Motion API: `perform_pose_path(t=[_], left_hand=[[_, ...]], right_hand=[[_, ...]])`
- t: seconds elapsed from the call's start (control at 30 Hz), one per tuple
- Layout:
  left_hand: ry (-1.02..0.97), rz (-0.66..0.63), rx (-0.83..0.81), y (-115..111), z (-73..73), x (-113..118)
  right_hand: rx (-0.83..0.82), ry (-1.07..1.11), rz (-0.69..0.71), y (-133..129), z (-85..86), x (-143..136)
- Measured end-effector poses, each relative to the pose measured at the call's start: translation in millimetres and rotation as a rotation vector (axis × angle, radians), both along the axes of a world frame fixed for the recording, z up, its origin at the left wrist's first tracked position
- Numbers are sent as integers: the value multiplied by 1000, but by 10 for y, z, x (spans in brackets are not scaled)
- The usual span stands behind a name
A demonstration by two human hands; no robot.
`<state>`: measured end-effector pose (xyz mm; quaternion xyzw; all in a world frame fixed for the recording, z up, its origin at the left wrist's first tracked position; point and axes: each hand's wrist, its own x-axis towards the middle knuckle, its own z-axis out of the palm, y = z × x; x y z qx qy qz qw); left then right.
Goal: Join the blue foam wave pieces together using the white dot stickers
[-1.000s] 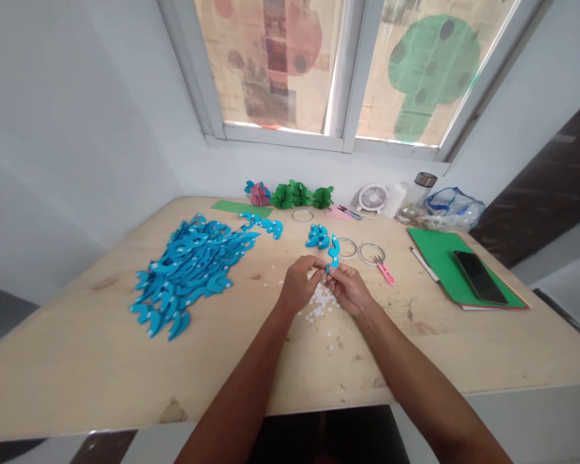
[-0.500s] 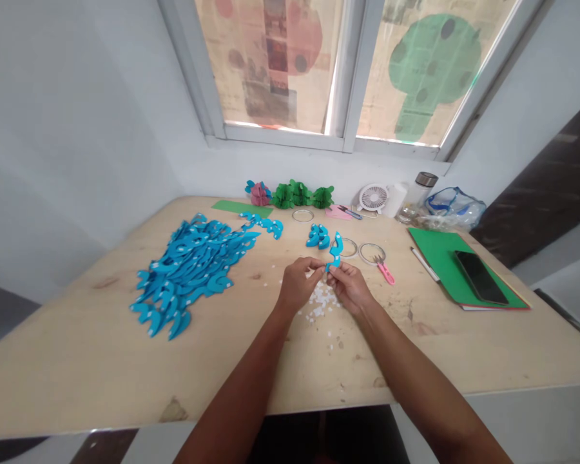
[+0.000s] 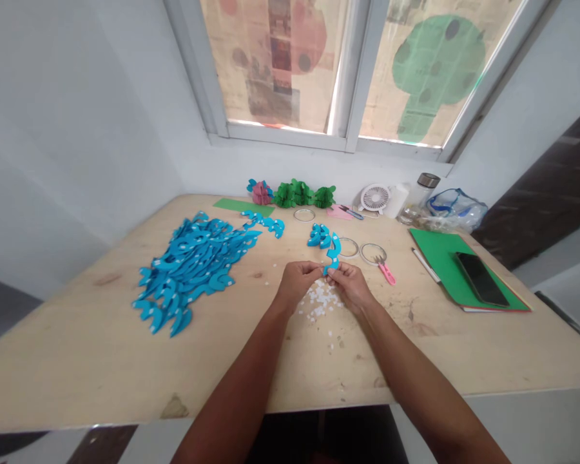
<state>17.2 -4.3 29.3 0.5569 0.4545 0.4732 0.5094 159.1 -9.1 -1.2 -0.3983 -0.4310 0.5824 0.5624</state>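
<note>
A curved blue paper cutout [image 3: 335, 248] with small white squares on it stands up between my hands. My right hand [image 3: 352, 285] pinches its lower end. My left hand [image 3: 297, 282] is closed with its fingertips at the same lower end, touching or nearly touching it; whether it grips the paper or a tiny piece is too small to tell. Below the hands lie scattered small white bits [image 3: 320, 301]. Just beyond the held piece sits a small group of blue cutouts [image 3: 318, 236]. A large heap of similar blue cutouts [image 3: 193, 254] spreads over the table to the left.
Tape rings [image 3: 373, 253] and pink-handled snips [image 3: 385, 270] lie right of the hands. A phone [image 3: 481, 277] rests on green sheets [image 3: 430, 258], beside a pen [image 3: 425, 264]. Green paper flowers [image 3: 299, 193], a small fan [image 3: 374, 198] and a bottle [image 3: 423, 190] line the wall.
The blue cutout has turned slightly and sits a little lower and left between my fingers. My hands stay in nearly the same place; the whole view has shifted slightly.
</note>
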Motion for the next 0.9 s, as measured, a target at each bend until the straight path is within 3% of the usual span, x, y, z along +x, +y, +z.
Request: perform_pose_path(t=[0.43, 0.7, 0.9], left_hand=[[9, 27, -25, 5, -17, -10], [-85, 111, -69, 22, -27, -11], [-35, 52, 3, -1, -6, -22]], right_hand=[[-2, 21, 21, -17, 12, -3], [-53, 227, 76, -22, 29, -1], [-55, 267, 84, -18, 10, 7]])
